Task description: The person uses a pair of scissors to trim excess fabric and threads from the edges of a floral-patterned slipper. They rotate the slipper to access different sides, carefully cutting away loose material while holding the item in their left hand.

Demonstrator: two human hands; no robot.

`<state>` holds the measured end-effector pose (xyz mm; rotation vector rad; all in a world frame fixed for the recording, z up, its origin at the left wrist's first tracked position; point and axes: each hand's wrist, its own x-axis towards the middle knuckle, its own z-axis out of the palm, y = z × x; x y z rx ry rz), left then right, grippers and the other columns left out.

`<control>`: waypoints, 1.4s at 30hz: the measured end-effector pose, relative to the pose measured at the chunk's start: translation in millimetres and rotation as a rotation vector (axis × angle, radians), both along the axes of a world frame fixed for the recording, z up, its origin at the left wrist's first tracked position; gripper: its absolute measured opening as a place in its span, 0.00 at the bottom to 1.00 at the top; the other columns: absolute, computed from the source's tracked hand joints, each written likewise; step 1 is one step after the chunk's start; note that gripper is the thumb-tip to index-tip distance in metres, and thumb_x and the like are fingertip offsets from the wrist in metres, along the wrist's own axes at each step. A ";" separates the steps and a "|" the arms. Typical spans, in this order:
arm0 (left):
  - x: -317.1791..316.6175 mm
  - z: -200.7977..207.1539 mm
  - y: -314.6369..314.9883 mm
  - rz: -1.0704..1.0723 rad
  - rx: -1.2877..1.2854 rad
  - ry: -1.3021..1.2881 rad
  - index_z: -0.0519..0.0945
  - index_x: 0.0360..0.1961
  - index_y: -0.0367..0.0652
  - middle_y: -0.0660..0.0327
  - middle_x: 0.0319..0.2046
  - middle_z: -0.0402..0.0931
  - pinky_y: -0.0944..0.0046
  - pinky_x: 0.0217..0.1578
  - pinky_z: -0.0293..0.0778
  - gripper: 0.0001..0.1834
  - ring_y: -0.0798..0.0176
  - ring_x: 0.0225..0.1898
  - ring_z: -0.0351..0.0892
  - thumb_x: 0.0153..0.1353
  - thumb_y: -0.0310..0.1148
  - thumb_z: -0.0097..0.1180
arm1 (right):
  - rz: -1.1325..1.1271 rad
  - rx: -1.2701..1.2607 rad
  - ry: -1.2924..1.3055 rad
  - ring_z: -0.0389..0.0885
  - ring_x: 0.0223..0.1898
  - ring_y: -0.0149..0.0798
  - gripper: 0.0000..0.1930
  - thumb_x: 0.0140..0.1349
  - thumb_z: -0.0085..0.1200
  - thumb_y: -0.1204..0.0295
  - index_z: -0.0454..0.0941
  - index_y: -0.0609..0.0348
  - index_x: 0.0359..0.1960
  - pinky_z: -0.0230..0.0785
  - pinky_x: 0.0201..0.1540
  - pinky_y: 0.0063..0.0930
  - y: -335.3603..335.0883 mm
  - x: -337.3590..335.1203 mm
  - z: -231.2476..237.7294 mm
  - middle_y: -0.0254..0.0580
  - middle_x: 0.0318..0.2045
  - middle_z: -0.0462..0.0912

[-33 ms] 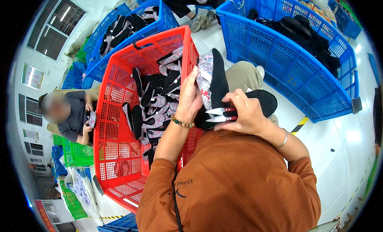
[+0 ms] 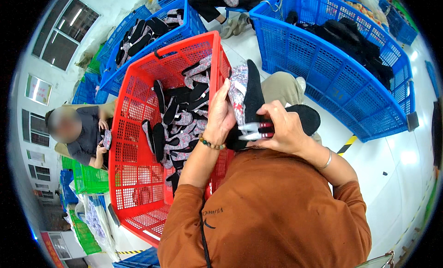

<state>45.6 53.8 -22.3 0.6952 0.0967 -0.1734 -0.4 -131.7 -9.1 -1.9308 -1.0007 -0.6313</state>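
Observation:
My left hand (image 2: 222, 110) is closed around a slipper (image 2: 238, 92) with a grey-and-red patterned upper and a black sole, held tilted with its sole toward my right. In my right hand (image 2: 282, 128) is a pair of small thread snips (image 2: 258, 131) with dark red grips. Their blades point left at the slipper's lower end and look blurred; whether they touch it I cannot tell. Another black-soled slipper (image 2: 308, 119) lies over my lap, partly behind my right hand. Many similar slippers (image 2: 182, 125) lie heaped in the red crate (image 2: 134, 129) at my left.
A large blue crate (image 2: 323, 74) with black items stands at the right. Another blue crate (image 2: 182, 35) holding slippers is behind the red one. A co-worker (image 2: 85, 129) sits at the left with a slipper; another person's legs (image 2: 207, 7) show at the top.
The snips' blades have come closer together and are blurred. The slipper in my left hand has shifted slightly down and toward the right.

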 end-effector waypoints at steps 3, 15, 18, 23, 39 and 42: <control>-9.4 7.8 -6.4 0.005 0.115 -0.226 0.72 0.48 0.34 0.57 0.45 0.75 0.63 0.49 0.70 0.22 0.63 0.45 0.76 0.66 0.43 0.45 | -0.053 0.091 0.009 0.76 0.23 0.37 0.36 0.36 0.73 0.60 0.65 0.63 0.43 0.70 0.24 0.25 1.8 8.8 4.9 0.43 0.28 0.74; -25.4 26.4 32.9 -0.057 0.344 -0.637 0.71 0.43 0.32 0.54 0.42 0.77 0.65 0.45 0.72 0.22 0.65 0.41 0.78 0.50 0.32 0.63 | 0.020 0.356 0.257 0.69 0.18 0.32 0.08 0.51 0.62 0.75 0.75 0.60 0.30 0.60 0.23 0.24 -24.8 7.1 39.3 0.36 0.18 0.71; -29.0 35.7 33.4 -0.143 0.280 -0.577 0.72 0.43 0.32 0.54 0.41 0.78 0.66 0.44 0.73 0.23 0.65 0.40 0.79 0.50 0.34 0.65 | 0.062 0.447 0.272 0.64 0.21 0.26 0.09 0.52 0.61 0.76 0.75 0.62 0.34 0.57 0.24 0.18 -29.0 20.4 41.2 0.34 0.24 0.71; -28.9 29.6 32.2 -0.184 0.241 -0.430 0.72 0.44 0.31 0.52 0.42 0.77 0.65 0.46 0.73 0.25 0.64 0.41 0.79 0.49 0.35 0.66 | 0.232 0.446 0.170 0.64 0.24 0.22 0.11 0.53 0.60 0.77 0.76 0.63 0.38 0.58 0.27 0.15 -21.8 20.2 61.2 0.36 0.37 0.74; -19.5 52.7 17.7 -0.060 0.314 -0.470 0.70 0.48 0.34 0.57 0.44 0.76 0.66 0.46 0.72 0.18 0.67 0.42 0.77 0.60 0.33 0.55 | -0.030 0.310 0.294 0.65 0.22 0.29 0.05 0.57 0.53 0.75 0.71 0.64 0.31 0.58 0.25 0.22 -39.3 30.1 36.0 0.36 0.23 0.70; -22.2 59.9 18.2 -0.120 0.283 -0.402 0.71 0.46 0.34 0.57 0.43 0.77 0.66 0.45 0.73 0.16 0.66 0.41 0.78 0.61 0.31 0.54 | 0.000 0.323 0.257 0.65 0.22 0.30 0.08 0.55 0.54 0.74 0.72 0.65 0.33 0.58 0.25 0.23 -35.3 22.8 34.7 0.39 0.24 0.69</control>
